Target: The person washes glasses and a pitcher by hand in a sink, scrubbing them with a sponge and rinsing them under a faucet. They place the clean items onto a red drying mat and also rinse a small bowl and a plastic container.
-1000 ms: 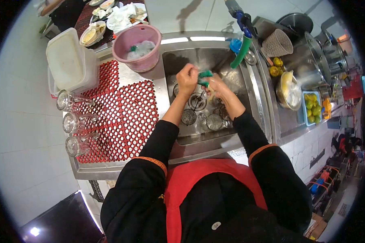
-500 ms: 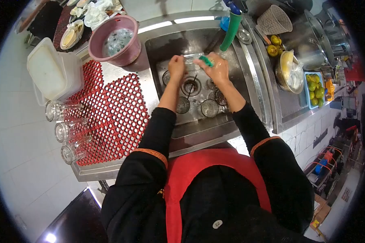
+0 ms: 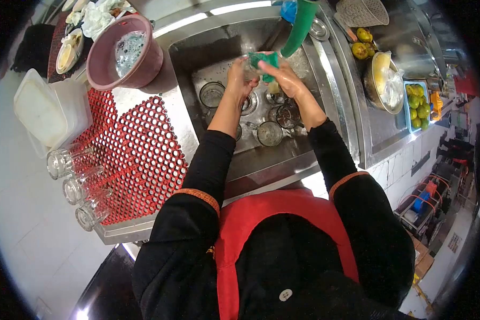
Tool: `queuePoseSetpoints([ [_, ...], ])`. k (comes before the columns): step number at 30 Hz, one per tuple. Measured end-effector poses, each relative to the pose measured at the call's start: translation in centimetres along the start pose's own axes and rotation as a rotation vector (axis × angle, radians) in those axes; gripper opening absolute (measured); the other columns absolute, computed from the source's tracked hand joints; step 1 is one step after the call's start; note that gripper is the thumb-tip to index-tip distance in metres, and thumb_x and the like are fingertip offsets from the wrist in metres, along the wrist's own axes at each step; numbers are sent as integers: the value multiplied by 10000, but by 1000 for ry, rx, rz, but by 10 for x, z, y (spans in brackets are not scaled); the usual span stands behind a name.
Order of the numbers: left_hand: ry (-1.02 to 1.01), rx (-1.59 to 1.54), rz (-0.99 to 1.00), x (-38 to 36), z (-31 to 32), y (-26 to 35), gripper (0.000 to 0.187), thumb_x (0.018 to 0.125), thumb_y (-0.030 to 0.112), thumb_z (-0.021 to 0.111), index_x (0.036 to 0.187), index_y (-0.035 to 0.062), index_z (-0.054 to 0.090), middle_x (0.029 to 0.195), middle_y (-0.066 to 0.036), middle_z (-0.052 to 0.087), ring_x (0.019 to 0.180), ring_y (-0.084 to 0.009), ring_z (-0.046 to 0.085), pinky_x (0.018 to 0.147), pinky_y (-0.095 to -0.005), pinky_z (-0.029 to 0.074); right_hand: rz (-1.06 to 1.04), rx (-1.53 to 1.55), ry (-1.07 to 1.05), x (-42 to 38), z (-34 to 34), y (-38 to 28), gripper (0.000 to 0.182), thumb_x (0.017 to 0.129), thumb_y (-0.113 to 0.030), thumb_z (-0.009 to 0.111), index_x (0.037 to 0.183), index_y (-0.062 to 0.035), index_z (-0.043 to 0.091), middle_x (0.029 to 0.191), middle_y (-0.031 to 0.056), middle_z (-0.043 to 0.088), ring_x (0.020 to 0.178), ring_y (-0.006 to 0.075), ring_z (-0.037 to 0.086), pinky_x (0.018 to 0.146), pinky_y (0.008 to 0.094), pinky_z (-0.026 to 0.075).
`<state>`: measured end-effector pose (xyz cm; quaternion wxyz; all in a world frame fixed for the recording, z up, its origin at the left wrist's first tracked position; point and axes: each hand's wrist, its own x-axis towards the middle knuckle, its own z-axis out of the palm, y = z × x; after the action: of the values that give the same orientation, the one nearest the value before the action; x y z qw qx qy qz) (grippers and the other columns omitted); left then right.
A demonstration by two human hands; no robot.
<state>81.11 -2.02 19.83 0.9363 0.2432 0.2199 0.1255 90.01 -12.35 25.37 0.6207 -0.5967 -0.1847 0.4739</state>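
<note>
My left hand [image 3: 238, 81] is closed around a clear glass above the sink [image 3: 184, 69]; the glass is mostly hidden by fingers and sponge. A green scouring sponge [image 3: 263, 62] is gripped in my right hand [image 3: 286, 80] and pressed against the glass. Below my hands, near the drain, several glass mugs lie in the sink. One mug [image 3: 212, 94] is at the left wall, another [image 3: 269, 133] toward the front, and one with dark contents [image 3: 288, 115] under my right wrist.
A green hose [image 3: 300, 29] hangs over the sink's back right. On the left stand a pink bucket [image 3: 152, 64] of sudsy water, a red mat [image 3: 149, 138], plastic containers [image 3: 48, 112] and several glass mugs [image 3: 77, 189]. Green fruit [image 3: 418, 106] and a bowl [image 3: 376, 96] sit right.
My hands have come closer together, and the sponge now lies against the glass, more of its green side showing. The view has shifted slightly, moving the bucket and mat leftward.
</note>
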Motion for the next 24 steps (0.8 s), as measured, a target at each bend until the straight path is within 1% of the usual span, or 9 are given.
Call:
queuePoseSetpoints([
  [3,282,-1,-155,13,2,-11,442,850,447,253,961,75,464,686,-99,491,507,-177,451,388,-261,343,24,-732,99,50,-35,34,357,653,-156,631,963,-8,534,882,93,580,756,170,539,641,291,434],
  [4,285,-1,-155,17,-7,-22,442,850,447,253,961,75,464,686,-99,491,507,-177,451,388,-261,343,26,-731,97,52,-34,25,357,653,-156,631,963,-8,534,882,93,580,756,170,539,641,291,434],
  [7,224,-2,-220,20,-17,-40,834,747,701,131,1066,-14,420,712,-138,501,585,-198,481,487,-273,395,-78,-677,-28,100,-49,32,196,545,-135,612,652,27,584,594,146,575,595,213,571,592,317,448],
  [10,556,207,-351,22,-28,-63,601,804,572,339,1037,26,437,726,-146,501,515,-196,474,416,-311,391,-129,-973,6,131,-50,62,201,518,-123,601,663,17,598,613,181,582,614,274,596,584,370,459],
  [11,336,493,-222,20,-49,-74,448,795,442,478,1002,45,467,662,-107,514,476,-176,469,407,-300,388,-49,-1357,-59,152,-52,77,203,500,-132,600,639,15,594,626,207,573,631,325,593,585,400,461],
  [13,432,736,-360,3,-26,-63,291,768,308,568,817,21,546,539,-62,505,427,-147,489,377,-290,389,-174,-1471,-31,161,-48,112,241,499,-143,615,638,48,572,640,225,565,662,331,589,603,398,461],
  [20,308,856,-568,-6,-18,-64,298,791,316,539,817,20,570,502,-68,515,378,-152,488,346,-282,378,-130,-1490,-98,174,-66,154,295,506,-174,654,709,28,581,718,220,575,739,348,576,669,420,450],
  [22,290,768,-510,-2,-21,-73,322,793,329,539,868,16,557,511,-79,523,385,-160,504,340,-281,376,-164,-1420,-73,174,-75,136,291,526,-220,651,716,-6,597,714,206,581,730,356,572,662,420,451],
  [24,351,749,-394,-9,0,-63,249,775,192,527,954,19,529,577,-88,552,415,-168,531,373,-280,413,-29,-1539,21,165,-67,99,292,566,-264,639,712,-14,601,711,210,577,729,359,568,646,421,450],
])
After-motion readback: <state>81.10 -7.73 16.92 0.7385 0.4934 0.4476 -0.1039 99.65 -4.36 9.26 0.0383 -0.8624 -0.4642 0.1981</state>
